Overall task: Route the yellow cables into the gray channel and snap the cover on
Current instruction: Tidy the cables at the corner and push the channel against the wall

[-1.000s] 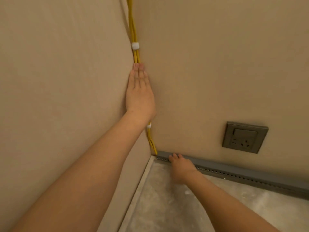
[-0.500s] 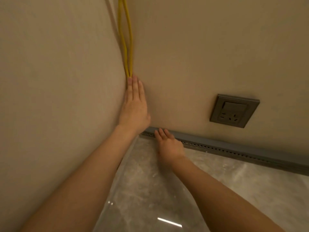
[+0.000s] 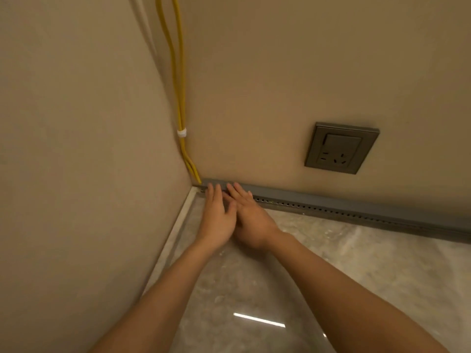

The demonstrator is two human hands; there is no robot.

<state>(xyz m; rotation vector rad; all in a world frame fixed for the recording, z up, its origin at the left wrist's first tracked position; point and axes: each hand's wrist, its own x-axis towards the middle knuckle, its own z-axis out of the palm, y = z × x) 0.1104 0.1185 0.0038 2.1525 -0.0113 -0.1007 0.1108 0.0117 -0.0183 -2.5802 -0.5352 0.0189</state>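
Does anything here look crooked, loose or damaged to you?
Only the yellow cables: above the white tie they bow apart instead of running tight in the wall corner. The gray channel lies straight along the wall, and the socket looks intact.

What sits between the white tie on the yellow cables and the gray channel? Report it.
Only the yellow cables, running down the corner from the white tie to the gray channel; otherwise bare wall, in the head view.
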